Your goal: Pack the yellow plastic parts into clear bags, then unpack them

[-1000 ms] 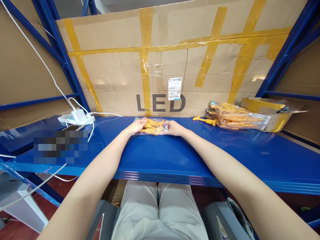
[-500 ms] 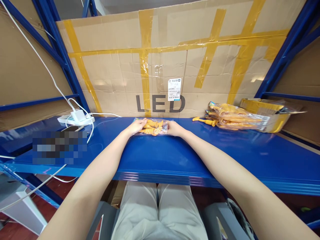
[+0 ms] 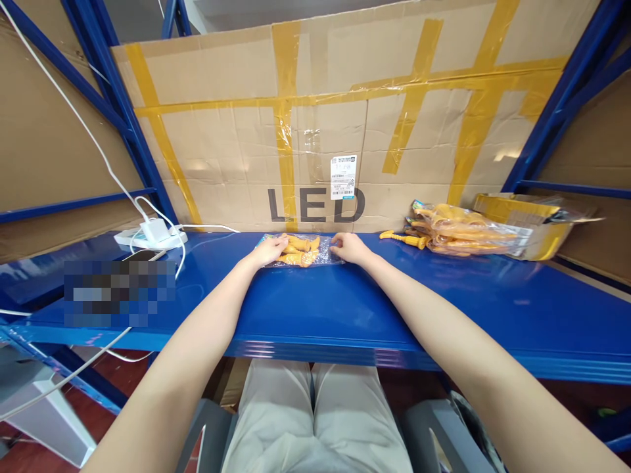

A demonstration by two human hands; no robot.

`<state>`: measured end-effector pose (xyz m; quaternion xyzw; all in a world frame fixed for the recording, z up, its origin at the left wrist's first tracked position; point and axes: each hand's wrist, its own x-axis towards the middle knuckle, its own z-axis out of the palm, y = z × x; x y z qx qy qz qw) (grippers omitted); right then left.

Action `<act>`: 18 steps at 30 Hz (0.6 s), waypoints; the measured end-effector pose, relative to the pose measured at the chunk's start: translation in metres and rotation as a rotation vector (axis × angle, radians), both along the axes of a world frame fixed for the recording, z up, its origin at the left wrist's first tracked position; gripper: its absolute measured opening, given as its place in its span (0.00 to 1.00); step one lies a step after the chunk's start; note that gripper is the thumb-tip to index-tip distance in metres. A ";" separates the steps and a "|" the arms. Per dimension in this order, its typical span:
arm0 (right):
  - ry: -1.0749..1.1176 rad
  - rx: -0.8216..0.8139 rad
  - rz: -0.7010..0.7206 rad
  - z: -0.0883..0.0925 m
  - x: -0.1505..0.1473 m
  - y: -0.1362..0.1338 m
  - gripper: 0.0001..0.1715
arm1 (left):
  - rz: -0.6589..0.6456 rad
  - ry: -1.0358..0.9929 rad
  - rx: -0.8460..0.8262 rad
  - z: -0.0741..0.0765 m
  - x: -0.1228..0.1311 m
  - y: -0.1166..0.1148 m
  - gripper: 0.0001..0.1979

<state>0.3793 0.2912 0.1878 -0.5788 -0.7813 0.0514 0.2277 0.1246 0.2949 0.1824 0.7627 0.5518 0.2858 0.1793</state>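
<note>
A small clear plastic bag of orange toy pieces (image 3: 302, 250) lies on the blue shelf (image 3: 345, 309), close to the taped cardboard wall marked LED (image 3: 315, 131). My left hand (image 3: 269, 250) rests on the bag's left end with its fingers curled over the plastic. My right hand (image 3: 349, 247) sits at the bag's right end, fingertips pinched at the bag's edge. Both forearms stretch out across the shelf.
A pile of similar bagged orange toys (image 3: 458, 228) lies to the right, with one loose orange piece (image 3: 403, 238) and a yellow carton (image 3: 530, 222) beside it. A white power strip with a charger and cables (image 3: 150, 233) sits at the left.
My right hand has slid a little to the right along the bag's end, and the bag looks stretched flatter. My left hand has stayed in place.
</note>
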 end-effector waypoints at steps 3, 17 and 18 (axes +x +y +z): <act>0.065 0.085 -0.232 0.005 0.026 0.008 0.19 | 0.022 0.030 0.005 0.002 -0.002 -0.001 0.25; 0.037 0.000 -0.834 -0.019 0.114 0.026 0.33 | 0.107 0.102 0.033 -0.002 -0.012 0.006 0.25; 0.012 -0.019 -0.829 -0.019 0.114 0.025 0.33 | 0.106 0.103 0.038 -0.003 -0.012 0.006 0.25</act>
